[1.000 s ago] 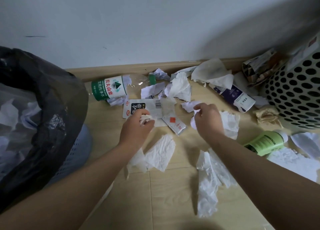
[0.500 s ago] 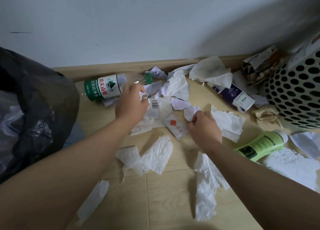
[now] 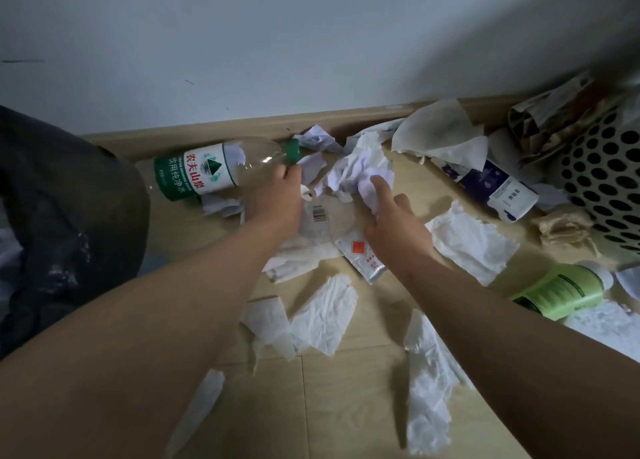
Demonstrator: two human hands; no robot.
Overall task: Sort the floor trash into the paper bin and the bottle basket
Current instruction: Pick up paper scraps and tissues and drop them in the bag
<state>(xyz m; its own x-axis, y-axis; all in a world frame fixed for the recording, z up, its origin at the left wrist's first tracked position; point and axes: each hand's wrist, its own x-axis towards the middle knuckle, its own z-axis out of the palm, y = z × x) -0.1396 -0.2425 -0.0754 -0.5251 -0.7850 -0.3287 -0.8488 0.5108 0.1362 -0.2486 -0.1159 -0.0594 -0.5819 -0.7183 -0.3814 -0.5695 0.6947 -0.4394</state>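
Note:
Crumpled white paper and tissues litter the wooden floor [image 3: 346,406]. My left hand [image 3: 277,199] reaches to the neck of a clear water bottle [image 3: 207,171] with a green label and cap. Its fingers are curled round a small paper wad [image 3: 306,192] that sticks out beside it. My right hand [image 3: 394,230] grips a paper scrap [image 3: 369,200], and its forefinger stretches onto a crumpled paper heap [image 3: 360,167]. The black-bagged paper bin [image 3: 69,216] stands at the left. The white perforated bottle basket [image 3: 606,188] stands at the right.
A barcode wrapper [image 3: 320,216] and a silver sachet [image 3: 363,257] lie between my hands. A white and purple bottle [image 3: 498,192] and a green bottle [image 3: 561,292] lie near the basket. Tissues [image 3: 322,316] lie under my forearms. The wall skirting [image 3: 242,126] runs behind.
Both hands have moved away from me toward the wall. The left hand now reaches the bottle's neck, and the right forefinger has stretched out onto the crumpled heap.

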